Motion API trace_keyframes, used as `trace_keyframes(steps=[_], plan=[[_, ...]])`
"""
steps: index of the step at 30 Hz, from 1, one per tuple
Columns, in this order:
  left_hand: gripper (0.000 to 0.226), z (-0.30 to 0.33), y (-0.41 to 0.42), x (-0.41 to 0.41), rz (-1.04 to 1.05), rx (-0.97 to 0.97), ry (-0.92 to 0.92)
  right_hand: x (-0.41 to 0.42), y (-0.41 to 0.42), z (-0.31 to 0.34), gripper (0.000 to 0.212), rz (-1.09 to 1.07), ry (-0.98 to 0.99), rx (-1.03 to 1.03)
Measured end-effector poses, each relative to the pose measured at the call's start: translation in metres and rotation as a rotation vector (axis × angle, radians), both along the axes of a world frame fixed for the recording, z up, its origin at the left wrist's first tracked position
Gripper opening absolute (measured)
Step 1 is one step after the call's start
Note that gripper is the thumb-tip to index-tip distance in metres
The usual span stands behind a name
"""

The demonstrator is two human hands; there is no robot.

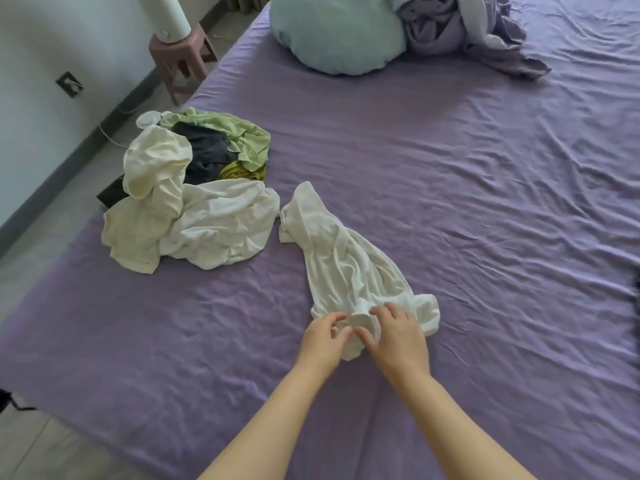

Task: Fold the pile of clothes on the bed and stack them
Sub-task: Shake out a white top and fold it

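A crumpled white garment lies stretched out on the purple bed sheet, apart from the pile. My left hand and my right hand meet at its near end, and both pinch a bunched bit of the white cloth between fingers and thumb. The pile of clothes sits at the bed's left edge: cream and white pieces in front, with a dark grey one, a light green one and a yellow-green one behind.
A pale blue pillow and a bunched lilac blanket lie at the bed's far end. A pink stool with a white cylinder on it stands on the floor to the left, beside the wall.
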State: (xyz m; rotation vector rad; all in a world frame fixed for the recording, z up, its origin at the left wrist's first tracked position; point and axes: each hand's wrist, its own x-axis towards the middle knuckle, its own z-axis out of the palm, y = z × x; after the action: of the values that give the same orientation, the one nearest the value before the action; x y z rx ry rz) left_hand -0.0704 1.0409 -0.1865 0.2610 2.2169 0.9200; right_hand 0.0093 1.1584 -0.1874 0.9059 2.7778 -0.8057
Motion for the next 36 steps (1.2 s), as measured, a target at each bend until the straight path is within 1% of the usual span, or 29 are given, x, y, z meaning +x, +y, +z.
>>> trace_keyframes(steps=[1,2,3,4,5,6,8,10,11,13,15,17,19,20,21,23,25,27,30,32,34,35,36], plan=[[0.039,-0.002,0.002,-0.003,-0.010,0.049,0.000,-0.005,0.001,-0.003,0.030,-0.037,0.005,-0.036],[0.042,-0.002,0.005,-0.005,-0.026,0.095,-0.008,-0.007,0.003,-0.003,0.021,-0.108,0.034,-0.131],[0.047,-0.002,0.008,-0.007,-0.053,0.136,-0.027,-0.008,0.008,0.000,0.013,-0.198,0.077,-0.284],[0.053,0.001,0.012,-0.010,-0.095,0.167,-0.050,-0.007,0.012,0.005,0.010,-0.280,0.133,-0.458],[0.058,0.005,0.015,-0.013,-0.148,0.194,-0.075,-0.006,0.019,0.012,0.011,-0.329,0.191,-0.583],[0.060,0.011,0.020,-0.016,-0.189,0.230,-0.112,-0.004,0.026,0.021,0.013,-0.353,0.241,-0.647],[0.055,0.030,0.031,-0.020,-0.193,0.336,-0.249,0.001,0.042,0.043,0.012,-0.386,0.313,-0.724],[0.048,0.056,0.045,-0.019,-0.107,0.454,-0.441,0.005,0.056,0.065,0.011,-0.383,0.370,-0.757],[0.049,0.070,0.052,-0.017,-0.065,0.492,-0.512,0.006,0.062,0.075,0.012,-0.366,0.393,-0.754],[0.047,0.096,0.068,-0.012,-0.027,0.527,-0.559,0.008,0.069,0.099,0.013,-0.334,0.461,-0.781],[0.035,0.119,0.084,-0.004,0.011,0.594,-0.516,0.010,0.073,0.122,0.015,-0.312,0.526,-0.829],[0.022,0.140,0.097,0.003,0.119,0.645,-0.449,0.015,0.078,0.143,0.017,-0.351,0.560,-0.878],[0.010,0.154,0.103,0.009,0.199,0.572,-0.313,0.029,0.084,0.154,0.016,-0.433,0.578,-0.875],[0.008,0.158,0.104,0.011,0.212,0.513,-0.247,0.038,0.088,0.156,0.017,-0.479,0.568,-0.838],[0.012,0.160,0.104,0.014,0.198,0.453,-0.198,0.049,0.092,0.155,0.017,-0.517,0.541,-0.792],[0.018,0.155,0.098,0.021,0.090,0.321,-0.121,0.071,0.097,0.145,0.018,-0.554,0.457,-0.719],[0.018,0.145,0.094,0.031,-0.029,0.209,-0.063,0.090,0.097,0.128,0.022,-0.542,0.362,-0.660],[0.018,0.127,0.095,0.039,-0.082,0.162,-0.044,0.102,0.093,0.107,0.023,-0.503,0.264,-0.617],[0.019,0.097,0.104,0.045,-0.105,0.136,-0.025,0.109,0.088,0.076,0.023,-0.472,0.165,-0.597],[0.021,0.078,0.113,0.044,-0.197,0.080,0.042,0.108,0.087,0.055,0.020,-0.467,0.131,-0.587],[0.024,0.061,0.123,0.041,-0.354,0.027,0.136,0.105,0.088,0.035,0.016,-0.465,0.099,-0.573],[0.027,0.052,0.128,0.040,-0.483,-0.005,0.199,0.102,0.089,0.026,0.015,-0.473,0.090,-0.570],[0.033,0.041,0.134,0.039,-0.668,-0.050,0.293,0.101,0.090,0.018,0.014,-0.486,0.087,-0.569]])
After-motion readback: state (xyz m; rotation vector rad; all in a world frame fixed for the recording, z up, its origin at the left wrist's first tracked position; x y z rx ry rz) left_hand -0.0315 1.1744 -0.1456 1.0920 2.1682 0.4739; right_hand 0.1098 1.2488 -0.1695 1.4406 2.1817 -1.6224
